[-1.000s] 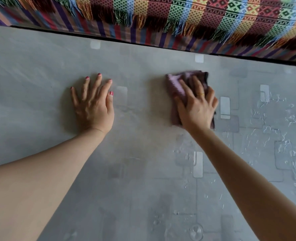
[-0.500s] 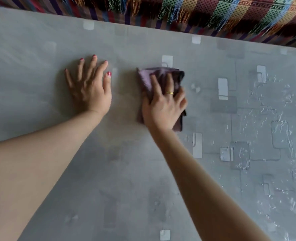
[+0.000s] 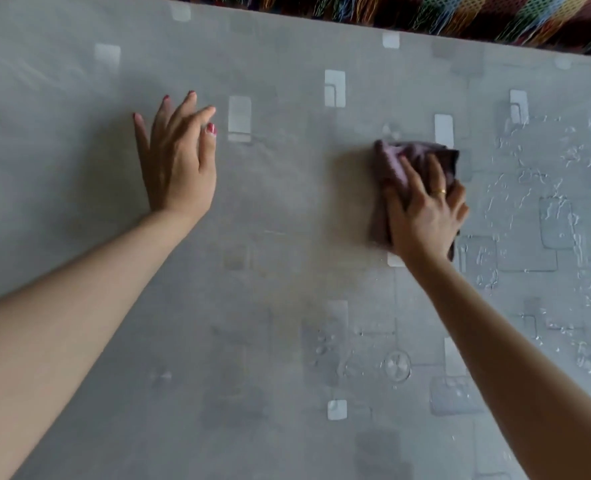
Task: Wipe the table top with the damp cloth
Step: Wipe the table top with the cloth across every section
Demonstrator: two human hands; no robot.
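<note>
the purple cloth [image 3: 415, 161] sits bunched right of centre in the frame, flat on the grey table top [image 3: 287, 341]. your right hand [image 3: 425, 216] presses down on it, fingers spread and lightly bent over the fabric. your left hand [image 3: 179, 161] is left of centre, well apart from the cloth, fingers straight and together, heel on the table. water streaks glisten at the right side. a striped fringed textile [image 3: 495, 15] runs along the upper right edge.
</note>
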